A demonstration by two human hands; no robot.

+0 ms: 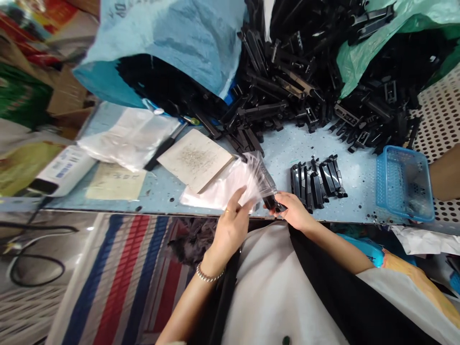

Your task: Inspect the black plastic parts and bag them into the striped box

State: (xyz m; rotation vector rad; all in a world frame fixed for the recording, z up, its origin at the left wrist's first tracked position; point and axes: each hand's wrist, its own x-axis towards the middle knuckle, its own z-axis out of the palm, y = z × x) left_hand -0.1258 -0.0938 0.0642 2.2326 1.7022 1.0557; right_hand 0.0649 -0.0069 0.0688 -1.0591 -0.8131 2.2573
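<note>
My right hand (293, 210) is closed around the lower end of black plastic parts (275, 203), by the table's front edge. A clear plastic bag (260, 175) covers the upper length of these parts; its left side is blurred. Just to the left, my left hand (233, 223), with a ring and a beaded bracelet, has thumb and forefinger apart over a stack of clear bags (219, 191). Whether its fingertips touch the bag around the parts is hard to make out. Several similar black parts (318, 182) lie in a row right of my right hand.
A large heap of black parts (280, 96) fills the back, between a blue sack (172, 43) and a green bag (381, 33). A square board (196, 158) rests partly on the bag stack. At right stands a blue basket (404, 184), with another person's arm (445, 175) beside it.
</note>
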